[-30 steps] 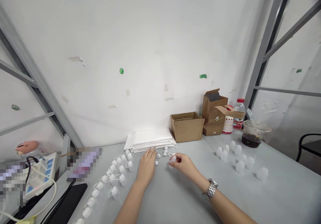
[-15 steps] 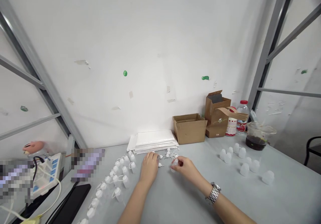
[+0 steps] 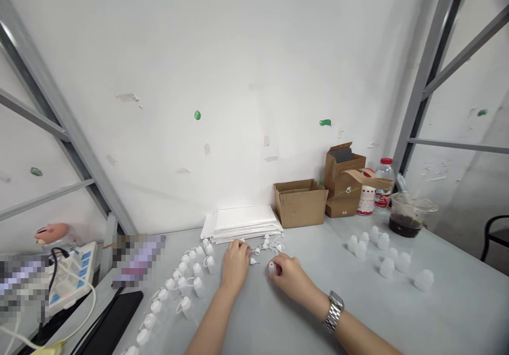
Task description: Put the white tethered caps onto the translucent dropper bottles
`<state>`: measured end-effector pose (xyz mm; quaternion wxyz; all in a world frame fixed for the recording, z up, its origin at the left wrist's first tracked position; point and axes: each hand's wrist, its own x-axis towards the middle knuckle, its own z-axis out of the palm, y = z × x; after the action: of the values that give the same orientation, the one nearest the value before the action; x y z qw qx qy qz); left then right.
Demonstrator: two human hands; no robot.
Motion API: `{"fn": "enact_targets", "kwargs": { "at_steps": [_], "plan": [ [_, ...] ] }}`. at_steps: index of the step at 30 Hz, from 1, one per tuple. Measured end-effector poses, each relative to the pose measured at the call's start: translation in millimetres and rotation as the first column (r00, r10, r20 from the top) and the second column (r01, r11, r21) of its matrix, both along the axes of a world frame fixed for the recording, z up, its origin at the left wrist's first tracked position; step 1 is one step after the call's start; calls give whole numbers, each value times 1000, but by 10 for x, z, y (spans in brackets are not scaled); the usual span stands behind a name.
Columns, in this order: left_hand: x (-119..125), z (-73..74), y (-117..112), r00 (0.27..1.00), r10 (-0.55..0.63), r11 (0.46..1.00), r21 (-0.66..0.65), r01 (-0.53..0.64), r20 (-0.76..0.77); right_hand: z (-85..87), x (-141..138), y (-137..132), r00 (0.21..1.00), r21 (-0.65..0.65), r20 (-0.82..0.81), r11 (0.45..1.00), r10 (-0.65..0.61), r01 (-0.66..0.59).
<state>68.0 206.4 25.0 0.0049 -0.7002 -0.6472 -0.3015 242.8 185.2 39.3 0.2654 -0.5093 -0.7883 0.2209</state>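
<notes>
My right hand (image 3: 289,275) pinches a small translucent white bottle (image 3: 272,268) between thumb and fingers. It stands upright at the tabletop, with its open neck facing up. My left hand (image 3: 235,262) rests to the left with its fingers curled together beside a loose pile of small white caps (image 3: 274,245) with thin straps. What its fingertips grip, if anything, is hidden. One single white cap (image 3: 253,261) lies between the two hands. Left of my left arm, several capped bottles (image 3: 198,270) stand in slanting rows.
Uncapped white bottles (image 3: 387,266) stand at the right, near a plastic bowl of dark liquid (image 3: 404,225). Along the wall are a stack of white sheets (image 3: 242,222), a cardboard box (image 3: 300,209) and a brown paper bag (image 3: 342,185). A power strip (image 3: 75,278) lies at the left.
My right hand has turned and come slightly lower, so the bottle's neck now shows from above. My left hand's fingertips have shifted slightly among the caps.
</notes>
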Motion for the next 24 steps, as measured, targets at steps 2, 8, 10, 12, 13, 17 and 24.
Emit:
{"fn": "enact_targets", "kwargs": {
  "at_steps": [2,8,10,12,13,17,24],
  "plan": [
    [-15,-3,16,991,0,1000,26,-4,132,-9,-9,-37,998,54,36,997,50,-52],
    [-55,-43,82,940,15,998,58,-37,339,-3,-5,-62,990,234,43,962,135,-142],
    [-53,-51,89,922,10,997,63,-37,387,7,-3,-56,988,293,82,944,133,-151],
    [-45,-46,83,903,-1,997,67,-31,430,16,4,-41,978,360,169,917,119,-173],
    [-40,-38,78,892,-6,997,70,-29,452,20,12,-28,967,393,229,899,107,-193],
    [-23,23,54,830,-9,995,88,-49,558,27,50,41,891,497,451,813,56,-303],
    [3,103,27,608,29,998,14,-66,794,14,46,57,825,516,559,743,84,-426]
  ]
}}
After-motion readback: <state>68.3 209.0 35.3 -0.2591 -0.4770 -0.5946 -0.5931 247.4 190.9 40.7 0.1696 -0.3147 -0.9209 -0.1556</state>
